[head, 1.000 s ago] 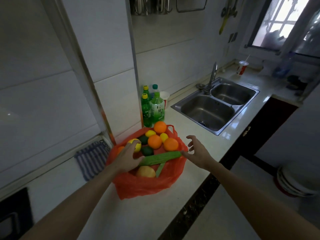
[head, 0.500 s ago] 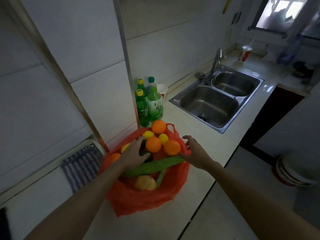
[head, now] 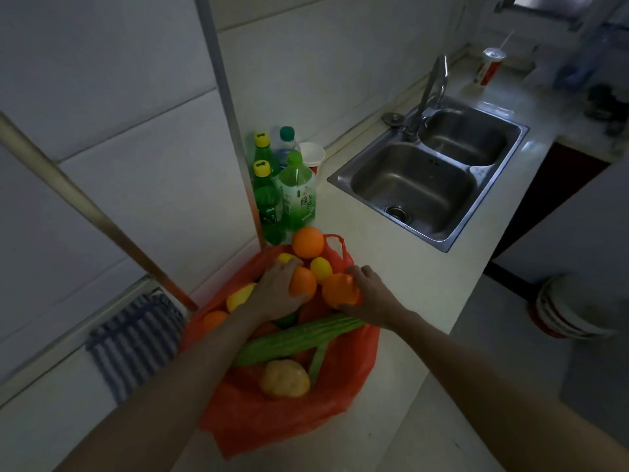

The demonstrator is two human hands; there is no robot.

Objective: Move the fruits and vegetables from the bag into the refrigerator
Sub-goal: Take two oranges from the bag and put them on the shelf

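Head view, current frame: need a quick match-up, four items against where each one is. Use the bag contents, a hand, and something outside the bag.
Items
1. potato
2. cucumber
3. striped cloth
4. left hand

Places
A. outside the red bag, to its left
B. gripping an orange in the bag
C. lying crosswise in the bag, just beyond the potato
D. at the bag's near end, closest to the camera

Pairs: 1-D, 2-C, 3-A, 4-B
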